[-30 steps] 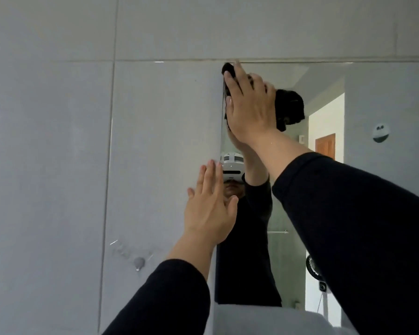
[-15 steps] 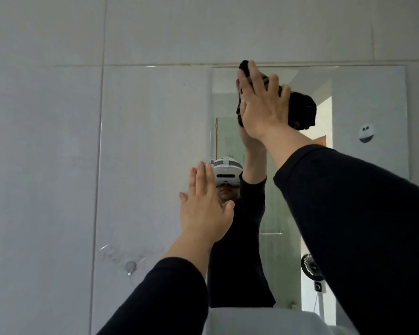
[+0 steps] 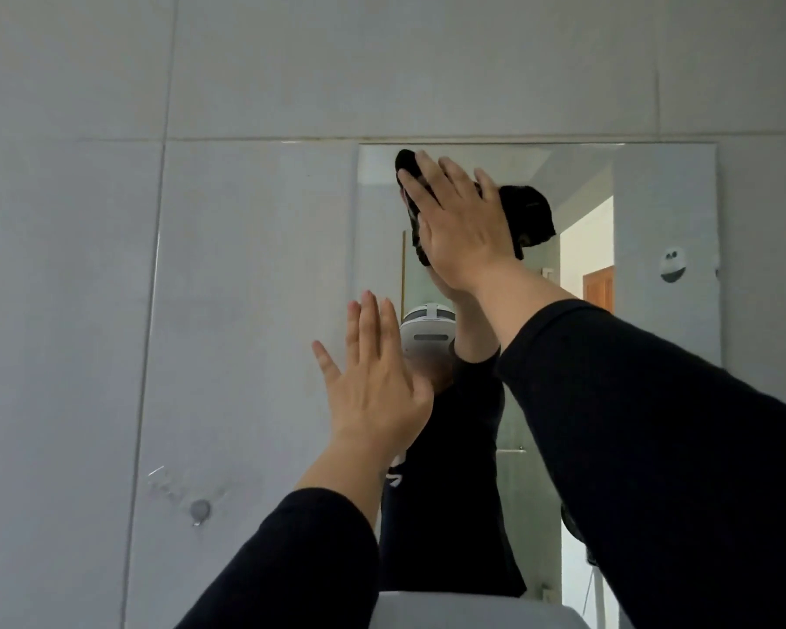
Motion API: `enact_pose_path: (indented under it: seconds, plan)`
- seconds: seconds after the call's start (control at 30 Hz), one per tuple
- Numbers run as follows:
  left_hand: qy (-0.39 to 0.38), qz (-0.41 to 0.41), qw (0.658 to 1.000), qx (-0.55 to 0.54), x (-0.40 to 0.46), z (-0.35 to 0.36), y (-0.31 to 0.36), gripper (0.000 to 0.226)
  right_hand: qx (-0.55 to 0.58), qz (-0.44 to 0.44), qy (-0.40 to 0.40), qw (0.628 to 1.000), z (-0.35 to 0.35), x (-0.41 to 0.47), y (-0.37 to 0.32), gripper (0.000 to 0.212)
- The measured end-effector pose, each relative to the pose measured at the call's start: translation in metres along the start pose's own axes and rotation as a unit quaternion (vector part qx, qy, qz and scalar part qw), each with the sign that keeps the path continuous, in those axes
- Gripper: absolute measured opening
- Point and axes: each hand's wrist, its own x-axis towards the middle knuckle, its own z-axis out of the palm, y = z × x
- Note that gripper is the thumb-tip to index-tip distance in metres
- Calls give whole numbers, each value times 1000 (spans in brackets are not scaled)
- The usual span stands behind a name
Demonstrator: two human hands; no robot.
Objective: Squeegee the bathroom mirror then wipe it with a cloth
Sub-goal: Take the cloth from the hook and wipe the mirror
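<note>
The right hand (image 3: pixel 461 224) presses a black cloth (image 3: pixel 529 215) against the mirror (image 3: pixel 654 197) with straight fingers, near its top left corner. The left hand (image 3: pixel 377 388) is flat and holds nothing, raised by the mirror's left edge; contact is unclear. With no grip on it, the cloth could slip from under the palm and drop. A bare palm on the glass would leave smudges.

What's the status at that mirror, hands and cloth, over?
Right hand flat, pressing crumpled black cloth on frameless rectangular wall mirror, upper left. Left hand open, raised by mirror's left edge. Nothing seen in the way.
</note>
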Motion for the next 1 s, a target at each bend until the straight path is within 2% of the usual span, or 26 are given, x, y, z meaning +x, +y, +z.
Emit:
enact_pose_path:
  seconds: [0.2, 0.43, 0.63, 0.77, 1.0]
  plan:
    - [2, 11, 1000, -4, -4, 15, 45, 85, -12, 73, -6, 997, -3, -17, 47, 54]
    - [-39, -19, 999, 2, -6, 20, 64, 107, -42, 174, -1, 984, -13, -48, 123, 57]
    - [-36, -23, 999, 12, -7, 21, 65, 112, -51, 257, -6, 965, -16, -76, 181, 55]
    - [-36, -26, 999, 20, -6, 22, 66, 114, -39, 313, -6, 949, -15, -93, 188, 55]
    - [-32, -21, 999, 22, -6, 23, 66, 114, -28, 351, -10, 936, -8, -174, 175, 54]
